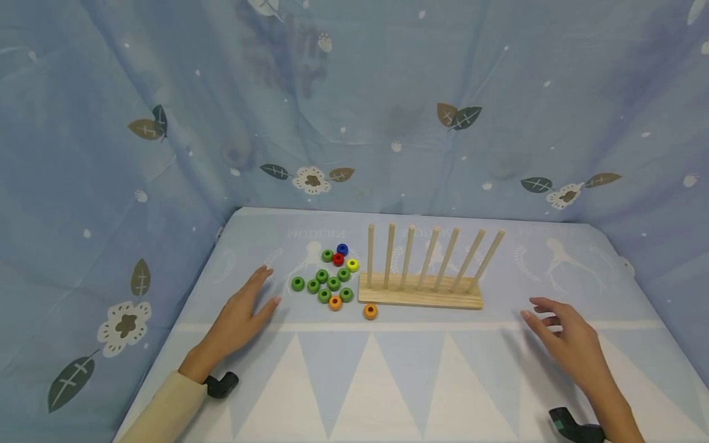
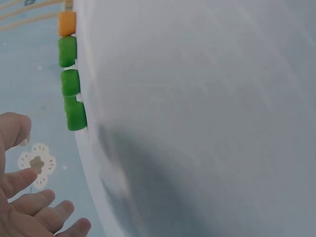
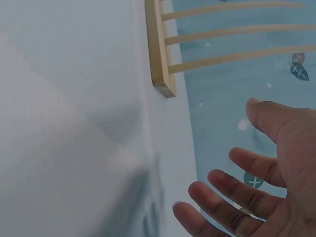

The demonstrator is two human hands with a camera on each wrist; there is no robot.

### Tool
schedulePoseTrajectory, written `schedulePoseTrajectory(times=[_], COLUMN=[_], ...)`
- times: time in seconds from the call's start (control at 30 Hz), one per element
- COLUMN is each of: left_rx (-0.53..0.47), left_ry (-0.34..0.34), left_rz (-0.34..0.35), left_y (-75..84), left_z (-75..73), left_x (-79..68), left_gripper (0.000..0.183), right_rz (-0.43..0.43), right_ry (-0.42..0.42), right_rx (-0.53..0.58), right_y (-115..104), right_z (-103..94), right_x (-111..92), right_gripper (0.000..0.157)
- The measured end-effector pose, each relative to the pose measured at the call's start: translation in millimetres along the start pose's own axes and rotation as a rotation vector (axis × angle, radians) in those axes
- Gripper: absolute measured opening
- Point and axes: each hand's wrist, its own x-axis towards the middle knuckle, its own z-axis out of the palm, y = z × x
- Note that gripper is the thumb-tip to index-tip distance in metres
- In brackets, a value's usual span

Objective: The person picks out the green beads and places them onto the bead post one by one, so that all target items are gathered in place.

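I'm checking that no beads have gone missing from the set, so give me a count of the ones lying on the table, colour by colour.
Green beads: 8
Orange beads: 2
Blue bead: 1
Red bead: 1
Yellow bead: 1
Total: 13

Blue fabric [image 1: 365, 80], printed with white flowers [image 1: 312, 180] and leaves [image 1: 467, 117] (some brown, some dark green), hangs behind the tabletop [image 1: 410, 375] and along both sides; white and pale-blue triangles [image 1: 371, 394] pattern its near part.
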Motion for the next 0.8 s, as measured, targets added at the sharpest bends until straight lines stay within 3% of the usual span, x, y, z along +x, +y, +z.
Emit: schedulePoseTrajectory(times=[0.37, 0.8], left_rx=[-0.071, -0.116], left_ry=[0.078, 0.063], left_rz=[0.010, -0.014], left_y=[1.3, 2.6], left_z=[2.2, 11.4], left_x=[3.1, 3.6], left_gripper=[0.052, 0.043], right_rz=[0.039, 0.049], right_ry=[-0.019, -0.063], right_rx=[0.058, 0.115], right_y=[0, 4], right_z=[11.1, 22.6], right_x=[3, 7], right_gripper=[0.047, 0.045])
